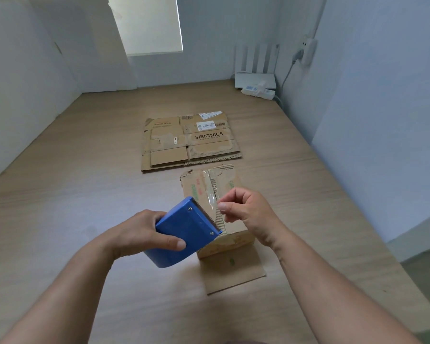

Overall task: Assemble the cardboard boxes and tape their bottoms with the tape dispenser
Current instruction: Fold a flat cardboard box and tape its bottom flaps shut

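Observation:
My left hand (144, 234) grips a blue tape dispenser (184, 232), its toothed blade pointing up and right. My right hand (246, 214) pinches the free end of clear tape (212, 202) just off the blade. Under both hands stands a small assembled cardboard box (209, 184), bottom side up, with clear tape along its centre seam and one flap (233, 274) lying flat on the table toward me. Farther back, a flattened cardboard box (189, 142) printed SIBIONICS lies on the table.
The wooden table (85, 194) is closed in by white walls at the left, back and right. A white router (256, 78) and a power strip (258, 91) with cables sit in the back right corner.

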Demonstrator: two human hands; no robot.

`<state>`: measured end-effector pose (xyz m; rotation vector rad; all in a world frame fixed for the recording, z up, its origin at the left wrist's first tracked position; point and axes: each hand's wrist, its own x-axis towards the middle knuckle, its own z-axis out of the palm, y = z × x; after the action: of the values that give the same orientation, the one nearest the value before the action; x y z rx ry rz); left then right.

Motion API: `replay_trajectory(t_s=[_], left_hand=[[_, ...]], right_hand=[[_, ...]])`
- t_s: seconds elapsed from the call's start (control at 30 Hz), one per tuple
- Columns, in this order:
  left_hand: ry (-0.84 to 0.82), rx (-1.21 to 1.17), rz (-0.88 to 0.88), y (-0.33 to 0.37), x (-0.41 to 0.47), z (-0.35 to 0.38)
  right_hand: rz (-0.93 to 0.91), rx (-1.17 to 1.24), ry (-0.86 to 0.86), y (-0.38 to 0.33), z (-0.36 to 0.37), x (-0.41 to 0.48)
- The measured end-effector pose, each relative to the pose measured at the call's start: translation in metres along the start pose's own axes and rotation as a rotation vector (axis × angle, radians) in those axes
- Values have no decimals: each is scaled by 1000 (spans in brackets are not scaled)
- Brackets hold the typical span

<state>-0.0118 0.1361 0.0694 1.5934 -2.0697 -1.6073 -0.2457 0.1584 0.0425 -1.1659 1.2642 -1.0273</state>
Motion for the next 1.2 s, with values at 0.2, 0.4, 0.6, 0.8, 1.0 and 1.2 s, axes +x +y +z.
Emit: replay_trajectory(t_s=[0.2,0.4,0.6,0.8,1.0,1.2], left_hand=[[57,56,-68,5,3,-4],[22,119,-221,-20,-34,-46],[-38,219,-394,-28,-18,-31],[-26,276,-422,-29,2,-24],[-11,330,-465,-26,16,-20],[20,348,-495,-28,31,-16]], right_hand=[[-32,-103,120,8,3,-2],[18,-134,360,25,-43,-15],[181,-172,440,63,-44,-18],[225,-200,489,73,-49,-17],[288,-192,511,81,-49,-14],[365,-180,504,88,-50,-7]])
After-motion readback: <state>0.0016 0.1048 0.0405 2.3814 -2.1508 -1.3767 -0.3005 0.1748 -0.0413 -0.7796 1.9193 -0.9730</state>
